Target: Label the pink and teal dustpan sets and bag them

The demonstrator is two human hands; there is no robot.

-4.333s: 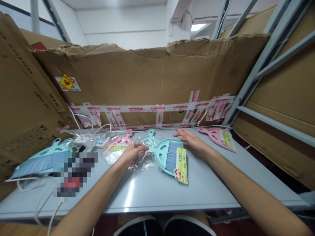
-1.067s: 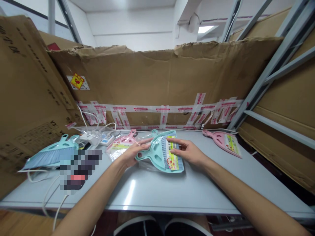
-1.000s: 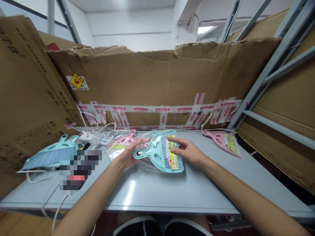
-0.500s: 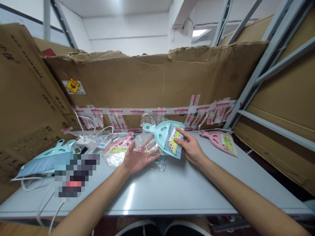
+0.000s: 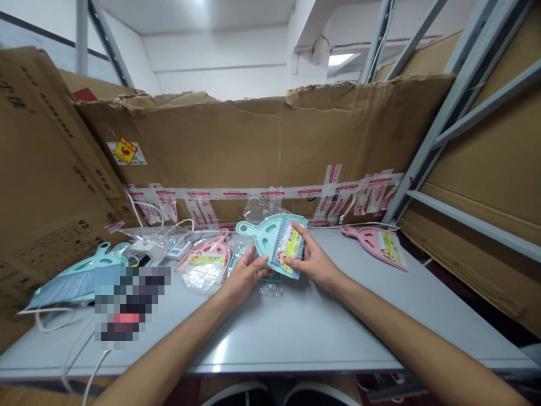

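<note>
A small light-teal dustpan and brush set [image 5: 264,241] with a yellow-and-white label is held above the middle of the table, its ringed handle pointing left. My right hand [image 5: 318,262] grips its wide bristle end, fingers at the upper edge and thumb across the label. At the near edge, my left hand [image 5: 245,277] pinches the pan with the thumb on top; its other fingers are partly hidden below. Behind my left hand lies a pink dustpan set [image 5: 207,260] in clear plastic. Another teal item in clear wrap [image 5: 273,285] shows partly under the held set.
A pink dustpan set [image 5: 374,245] lies at the right of the table [image 5: 313,332]. On the left are a larger teal dustpan and brush [image 5: 80,279], white cables [image 5: 67,361] and a blurred-out object [image 5: 135,304]. Cardboard [image 5: 253,146] walls the back; metal shelf posts [image 5: 426,152] stand right.
My left hand has gone from spread fingers beside the dustpan set to gripping its near edge. The set has moved slightly left and down, with my right hand still holding it.
</note>
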